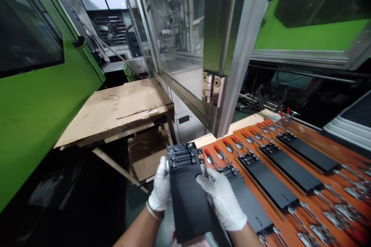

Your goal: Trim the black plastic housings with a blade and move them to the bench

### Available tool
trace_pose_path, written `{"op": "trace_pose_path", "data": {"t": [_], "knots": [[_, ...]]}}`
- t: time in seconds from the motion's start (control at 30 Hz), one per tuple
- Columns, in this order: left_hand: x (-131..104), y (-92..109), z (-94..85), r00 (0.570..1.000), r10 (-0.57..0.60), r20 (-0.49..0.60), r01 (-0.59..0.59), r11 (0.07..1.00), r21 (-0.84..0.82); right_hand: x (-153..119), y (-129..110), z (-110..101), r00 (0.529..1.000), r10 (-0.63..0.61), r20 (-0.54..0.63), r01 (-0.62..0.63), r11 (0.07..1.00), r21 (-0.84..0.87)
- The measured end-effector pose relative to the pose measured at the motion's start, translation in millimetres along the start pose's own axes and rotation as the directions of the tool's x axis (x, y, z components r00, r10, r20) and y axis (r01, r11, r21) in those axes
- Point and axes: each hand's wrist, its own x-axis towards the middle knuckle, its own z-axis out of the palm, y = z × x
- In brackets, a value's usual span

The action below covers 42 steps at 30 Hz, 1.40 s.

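Note:
Upright in front of me is a flat black plastic panel (188, 200) with a ribbed, bossed end at the top. Both hands wear white gloves. My left hand (161, 185) grips the panel's left edge, fingers mostly behind it. On the opposite edge, my right hand (222, 195) is closed with its thumb on the front face. A dark edge with small bosses shows behind the panel near my right fingers; whether it is a second piece, I cannot tell. Similar black panels (268, 183) lie in a row on an orange fixture board (284, 218) to the right.
Red-handled toggle clamps (228, 146) line the board's far side, and metal clamps (321, 233) its near side. A cardboard-topped table (121, 104) stands left. A framed clear door (179, 46) with a hinge hangs ahead. Green machines (26, 108) flank the space.

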Motion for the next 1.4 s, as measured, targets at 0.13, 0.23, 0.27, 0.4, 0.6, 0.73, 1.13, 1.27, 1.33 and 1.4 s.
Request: {"op": "trace_pose_path", "data": {"t": [0.13,0.23,0.27,0.4,0.6,0.73,1.13,1.27,1.33,1.4], "knots": [[-5,15,8.6,0.988,-0.083,0.129,0.117,0.950,-0.288,3,9,-4,0.989,0.019,-0.146,-0.027,0.998,-0.052],[-1,23,6.2,0.984,-0.125,0.124,0.148,0.970,-0.193,7,13,-6,0.991,-0.015,-0.133,0.000,0.993,-0.117],[1,24,4.5,0.987,-0.128,0.101,0.142,0.979,-0.148,8,14,-7,0.986,-0.046,-0.158,0.018,0.985,-0.174],[5,20,-1.7,0.997,-0.073,-0.014,0.074,0.990,0.117,3,12,-9,0.913,-0.297,-0.280,0.119,0.850,-0.514],[11,9,-4.5,0.940,0.236,-0.246,-0.004,0.729,0.685,-25,13,19,0.979,-0.203,0.009,0.129,0.586,-0.800],[20,7,-8.2,0.879,0.403,-0.257,-0.071,0.642,0.763,-26,14,45,0.946,-0.321,0.038,0.141,0.306,-0.941],[38,4,-29.8,0.871,0.472,-0.135,-0.085,0.414,0.906,6,3,58,0.958,-0.273,0.091,0.190,0.362,-0.913],[37,-2,-33.9,0.891,0.443,-0.102,-0.082,0.378,0.922,14,4,60,0.950,-0.210,0.231,0.271,0.186,-0.945],[36,-3,-36.6,0.901,0.421,-0.107,-0.067,0.378,0.924,15,13,59,0.948,-0.193,0.254,0.289,0.187,-0.939],[35,-2,-39.5,0.903,0.400,-0.159,-0.028,0.424,0.905,14,26,56,0.950,-0.190,0.246,0.288,0.234,-0.929]]}}
